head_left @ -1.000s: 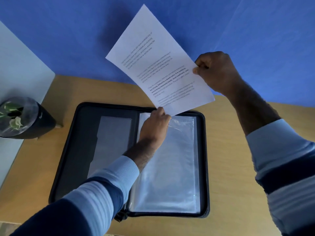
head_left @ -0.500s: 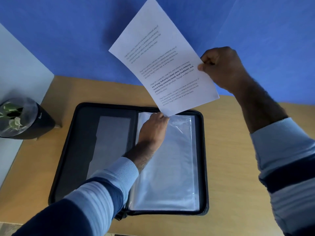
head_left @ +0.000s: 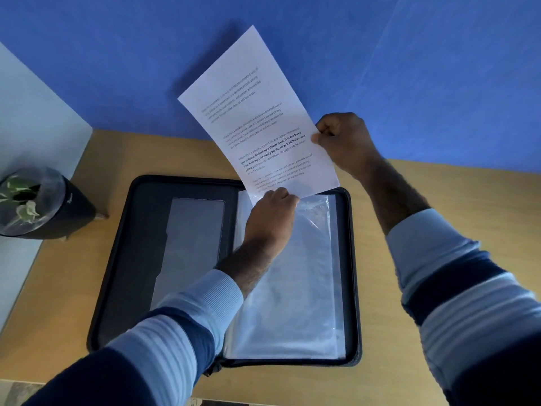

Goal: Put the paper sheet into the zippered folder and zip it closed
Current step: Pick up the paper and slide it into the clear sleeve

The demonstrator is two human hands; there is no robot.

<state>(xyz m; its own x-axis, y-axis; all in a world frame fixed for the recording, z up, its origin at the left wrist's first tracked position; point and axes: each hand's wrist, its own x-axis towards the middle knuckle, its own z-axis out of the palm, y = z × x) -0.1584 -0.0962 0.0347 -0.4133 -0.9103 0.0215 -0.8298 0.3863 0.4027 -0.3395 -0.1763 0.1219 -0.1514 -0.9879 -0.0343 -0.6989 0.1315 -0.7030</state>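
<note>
From my feed I see a tan wooden counter (head_left: 380, 230) butting against a blue wall at its far edge. Lying flat and open on it, near the middle, is the black zippered folder (head_left: 123, 259), its dark inner cover on the left and clear plastic sleeves (head_left: 307, 303) on the right. At the counter's left edge, well apart from the folder, stands a dark pot (head_left: 67, 209) with a small green-and-white plant (head_left: 20, 197).
</note>
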